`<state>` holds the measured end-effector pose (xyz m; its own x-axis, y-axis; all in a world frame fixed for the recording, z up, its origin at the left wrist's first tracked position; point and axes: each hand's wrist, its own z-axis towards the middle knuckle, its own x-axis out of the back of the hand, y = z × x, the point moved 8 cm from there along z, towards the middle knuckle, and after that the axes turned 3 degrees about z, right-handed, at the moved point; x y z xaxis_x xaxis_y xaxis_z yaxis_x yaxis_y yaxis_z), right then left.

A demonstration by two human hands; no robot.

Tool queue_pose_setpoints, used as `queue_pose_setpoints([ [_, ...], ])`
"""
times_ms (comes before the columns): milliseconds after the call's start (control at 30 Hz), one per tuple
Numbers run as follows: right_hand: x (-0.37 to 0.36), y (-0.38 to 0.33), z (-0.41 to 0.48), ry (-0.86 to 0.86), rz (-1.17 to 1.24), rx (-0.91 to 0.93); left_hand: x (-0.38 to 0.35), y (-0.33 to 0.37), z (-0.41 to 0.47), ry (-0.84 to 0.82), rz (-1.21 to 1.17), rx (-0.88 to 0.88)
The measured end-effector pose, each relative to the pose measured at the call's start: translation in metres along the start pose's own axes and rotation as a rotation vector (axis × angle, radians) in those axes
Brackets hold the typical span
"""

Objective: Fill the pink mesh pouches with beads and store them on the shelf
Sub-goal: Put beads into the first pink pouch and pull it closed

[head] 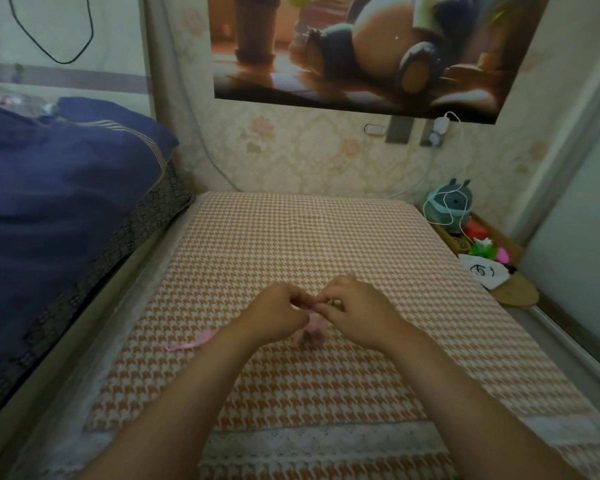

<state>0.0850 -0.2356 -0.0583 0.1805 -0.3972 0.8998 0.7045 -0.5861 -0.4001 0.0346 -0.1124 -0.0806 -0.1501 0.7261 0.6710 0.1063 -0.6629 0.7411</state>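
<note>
Pouch (313,325): pink mesh, pinched btwn both hands at frame centre, hanging just under the fingertips, bottom blurred so contents can't be told.
Left hand (278,315): fingers curled in, gripping pouch top from 9 o'clock side, knuckles up.
Right hand (355,311): same deal from 3 o'clock, thumb & fingers clamped on pouch top, nearly touching left hand.
Ribbon (191,342): pink strip lying flat on cloth at 8 o'clock of left hand, partly under the wrist; can't tell if it's tied to pouch.
Cloth (309,244): orange-white houndstooth w/ lace edge at 6 o'clock, covers the whole work surface under the hands.
Bedding (56,202): dark blue, piled at 9–10 o'clock, just beside the cloth edge.
Poster (361,53): on wall at 12 o'clock, cartoon scene.
Box (478,244): at 2–3 o'clock past the cloth edge, holds a teal plush (451,204) & bright small bits, white cable looped over the plush.
</note>
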Motion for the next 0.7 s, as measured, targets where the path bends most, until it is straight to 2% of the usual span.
queue_pose_setpoints([
  [167,0.012,0.019,-0.019,-0.015,0.050,-0.091,-0.018,0.020,-0.002,-0.091,-0.043,-0.064],
  [300,0.024,0.040,-0.036,0.008,0.059,-0.136,-0.014,0.030,0.005,-0.010,-0.070,-0.048],
  [533,0.037,0.072,-0.063,0.055,0.080,-0.163,-0.031,0.024,0.026,0.068,0.182,-0.071],
  [700,0.038,0.079,-0.065,0.062,0.109,-0.175,-0.061,0.023,0.042,0.014,0.387,-0.122],
])
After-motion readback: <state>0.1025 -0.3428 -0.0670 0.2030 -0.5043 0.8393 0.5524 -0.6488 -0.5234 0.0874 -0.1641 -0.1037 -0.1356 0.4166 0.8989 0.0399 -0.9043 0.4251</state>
